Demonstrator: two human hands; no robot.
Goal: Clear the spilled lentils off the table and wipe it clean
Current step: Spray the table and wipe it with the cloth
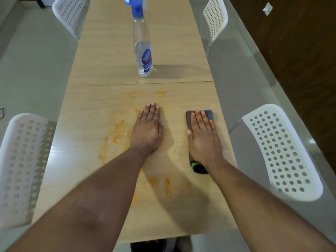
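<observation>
Your two bare forearms run up from the bottom edge over the long light-wood table (pixel 101 70), with a dark round object (pixel 148 247) just below the near table edge, too cut off to identify. Your left hand (pixel 148 132) lies flat, palm down on bare wood near the table's middle, fingers straight and together, gripping nothing. Your right hand (pixel 204 137) is flat too, fingers straight, pressing down on a folded grey cloth (pixel 209 114) that sticks out past the fingertips and beside the thumb; it presses rather than clutches. A small black-and-green object (pixel 198 167) shows at your right wrist, partly hidden, can't tell what it is. No whole lentils are visible; what shows is orange smeared residue (pixel 113 138) on the wood, with streaks left of your left hand, a faint band (pixel 145 93) beyond your fingertips near the table seam, and more patches (pixel 167 185) between your forearms. A tall clear plastic spray bottle with a blue trigger head and blue label (pixel 142 50) stands upright past the seam, well apart from both hands; clear liquid inside it, level hard to read. Four white perforated plastic chairs ring the table: near left (pixel 21 166), near right (pixel 283 151), far left (pixel 70 14), far right (pixel 215 19). Pale grey floor (pixel 36 70) on both sides, dark wood wall (pixel 300 51) at the right.
</observation>
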